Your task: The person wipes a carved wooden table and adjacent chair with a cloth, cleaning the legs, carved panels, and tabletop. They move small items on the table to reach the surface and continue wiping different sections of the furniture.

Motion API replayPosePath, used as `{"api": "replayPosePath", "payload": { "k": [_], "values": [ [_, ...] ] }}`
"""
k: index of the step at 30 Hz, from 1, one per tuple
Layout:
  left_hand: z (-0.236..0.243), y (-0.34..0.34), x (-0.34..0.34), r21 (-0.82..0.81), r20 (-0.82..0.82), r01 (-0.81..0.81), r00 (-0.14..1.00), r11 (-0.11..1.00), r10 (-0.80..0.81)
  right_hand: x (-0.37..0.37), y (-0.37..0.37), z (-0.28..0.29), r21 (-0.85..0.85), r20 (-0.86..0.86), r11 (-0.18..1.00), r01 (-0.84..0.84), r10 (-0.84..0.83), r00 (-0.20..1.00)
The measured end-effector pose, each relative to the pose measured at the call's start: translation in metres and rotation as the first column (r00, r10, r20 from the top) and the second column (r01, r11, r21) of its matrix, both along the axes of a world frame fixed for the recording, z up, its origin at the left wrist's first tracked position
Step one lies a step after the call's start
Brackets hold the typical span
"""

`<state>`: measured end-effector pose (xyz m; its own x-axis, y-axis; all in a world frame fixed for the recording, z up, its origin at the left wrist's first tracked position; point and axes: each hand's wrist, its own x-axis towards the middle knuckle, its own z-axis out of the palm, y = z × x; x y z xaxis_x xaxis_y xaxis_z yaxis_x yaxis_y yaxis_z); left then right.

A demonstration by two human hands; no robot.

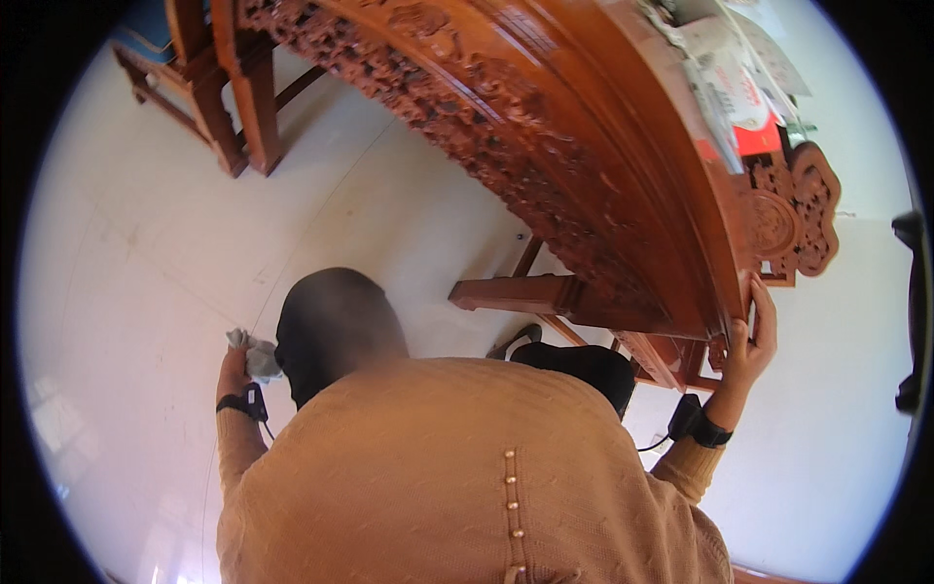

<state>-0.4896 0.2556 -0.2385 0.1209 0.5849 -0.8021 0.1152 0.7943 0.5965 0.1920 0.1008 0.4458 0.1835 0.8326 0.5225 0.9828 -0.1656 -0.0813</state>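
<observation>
A crumpled pale grey cloth (pixel 263 361) is held in my left hand (pixel 235 364), low over the floor beside my bent knee. The cloth partly hides the fingers. On the right, my right hand (pixel 754 341) grips the corner of a carved reddish-brown wooden table (pixel 623 146), thumb on the near side and fingers along the table's end. Openwork carving runs along the table's lower edge. Dark bands with small black boxes circle both wrists.
A wooden chair with a blue cushion (pixel 146 37) stands at the far left. Papers and a red item (pixel 759 139) lie on the tabletop. Behind its right end rises a carved chair back (pixel 803 214). A wooden leg (pixel 516 292) is near my knees. The floor (pixel 146 243) is pale tile.
</observation>
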Motion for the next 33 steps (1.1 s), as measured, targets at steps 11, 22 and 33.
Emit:
{"api": "replayPosePath", "payload": {
  "k": [11, 22, 33],
  "values": [
    [0.097, 0.071, 0.093, 0.633, 0.208, 0.022, 0.958, 0.774, -0.198, 0.006, -0.030, 0.016, -0.079, 0.216, 0.991, 0.107, -0.088, 0.972],
    [0.217, 0.237, 0.136, -0.013, 0.884, -0.932, 0.159, 0.362, 0.440, -0.005, -0.029, 0.016, -0.025, 0.026, 0.997, 0.067, -0.067, 0.997],
    [0.177, 0.424, 0.219, 0.902, 0.137, -0.422, 0.484, 0.093, 0.864, -0.009, -0.015, 0.014, -0.001, 0.248, 0.994, 0.113, -0.109, 0.963]
  ]
}}
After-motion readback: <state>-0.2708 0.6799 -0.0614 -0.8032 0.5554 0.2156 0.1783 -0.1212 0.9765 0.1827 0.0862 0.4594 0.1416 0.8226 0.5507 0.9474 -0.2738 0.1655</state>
